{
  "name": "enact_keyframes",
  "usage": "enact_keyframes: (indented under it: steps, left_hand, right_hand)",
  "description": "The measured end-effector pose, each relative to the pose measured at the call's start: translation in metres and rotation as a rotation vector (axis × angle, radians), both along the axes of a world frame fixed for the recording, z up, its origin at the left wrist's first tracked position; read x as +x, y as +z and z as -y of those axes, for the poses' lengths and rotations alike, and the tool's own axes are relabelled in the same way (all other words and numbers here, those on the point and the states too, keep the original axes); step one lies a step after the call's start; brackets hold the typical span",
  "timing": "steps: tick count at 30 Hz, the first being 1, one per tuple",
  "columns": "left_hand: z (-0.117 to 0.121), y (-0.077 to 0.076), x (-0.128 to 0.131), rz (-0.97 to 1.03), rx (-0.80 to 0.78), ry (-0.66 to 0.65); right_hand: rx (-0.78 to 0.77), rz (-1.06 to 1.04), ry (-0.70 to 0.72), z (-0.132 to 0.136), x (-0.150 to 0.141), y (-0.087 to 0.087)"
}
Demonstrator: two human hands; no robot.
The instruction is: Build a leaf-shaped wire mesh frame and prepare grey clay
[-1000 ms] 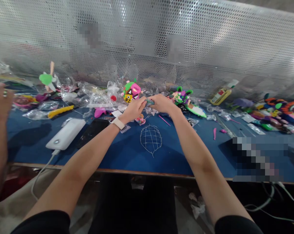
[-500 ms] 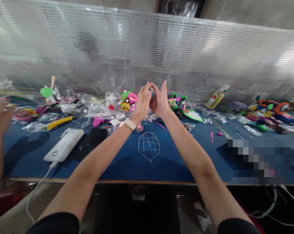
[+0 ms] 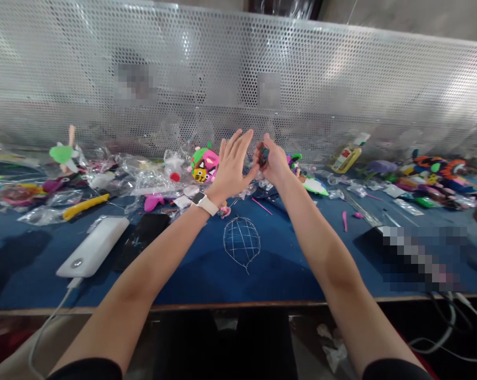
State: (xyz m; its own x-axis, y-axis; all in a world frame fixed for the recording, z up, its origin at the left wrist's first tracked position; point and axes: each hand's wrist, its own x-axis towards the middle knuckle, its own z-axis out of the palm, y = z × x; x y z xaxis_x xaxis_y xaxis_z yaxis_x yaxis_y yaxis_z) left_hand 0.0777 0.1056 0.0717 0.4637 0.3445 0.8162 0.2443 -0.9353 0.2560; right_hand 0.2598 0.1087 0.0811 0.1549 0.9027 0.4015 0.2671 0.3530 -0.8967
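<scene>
My left hand (image 3: 231, 171) is raised over the table with its fingers stretched out and apart, palm turned towards the right. My right hand (image 3: 275, 162) curls around a small dark lump (image 3: 264, 155) with bluish and reddish tones, perhaps modelling clay; its far side is hidden by the fingers. On the blue table below both hands lies a leaf-shaped wire frame (image 3: 241, 241) with crossing wires. Just left of my left hand stands a pink and green ball with a yellow cat face (image 3: 203, 166). Behind my right hand a purple and green figure (image 3: 294, 161) is partly covered.
A white power bank (image 3: 94, 247) with a cable and a black phone (image 3: 143, 240) lie at left. Clear plastic wrappers (image 3: 141, 171) and a yellow-handled knife (image 3: 86, 206) are behind them. A bottle of yellow liquid (image 3: 346, 158) stands by the perforated metal screen (image 3: 302, 79).
My hands have come apart; they were pressed together around the lump, which now stays in my right hand. Another person's hand at the left has mostly left view.
</scene>
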Motion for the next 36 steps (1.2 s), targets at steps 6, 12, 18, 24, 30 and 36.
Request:
enact_keyframes:
  steps: [6, 12, 18, 24, 30, 36]
  left_hand:
    - [-0.018, -0.002, -0.007, -0.216, 0.153, -0.003]
    - [-0.015, 0.002, -0.007, -0.182, 0.181, -0.046]
    - [-0.012, 0.017, -0.017, -0.179, 0.183, -0.061]
    - [-0.017, 0.030, -0.036, -0.287, 0.194, 0.007]
    - [-0.021, 0.033, -0.046, -0.295, 0.197, 0.015]
    - [-0.022, 0.031, -0.043, -0.209, 0.147, 0.024]
  right_hand:
    - [0.030, -0.206, 0.072, 0.009, -0.012, -0.002]
    - [0.050, -0.218, 0.137, 0.000, -0.026, -0.013]
    - [-0.009, -0.327, 0.234, 0.007, -0.029, -0.002]
    - [-0.039, -0.354, 0.484, 0.035, -0.039, 0.022]
    - [-0.126, -0.368, 0.608, 0.040, -0.041, 0.017]
    - [-0.094, -0.191, 0.540, 0.035, -0.041, 0.008]
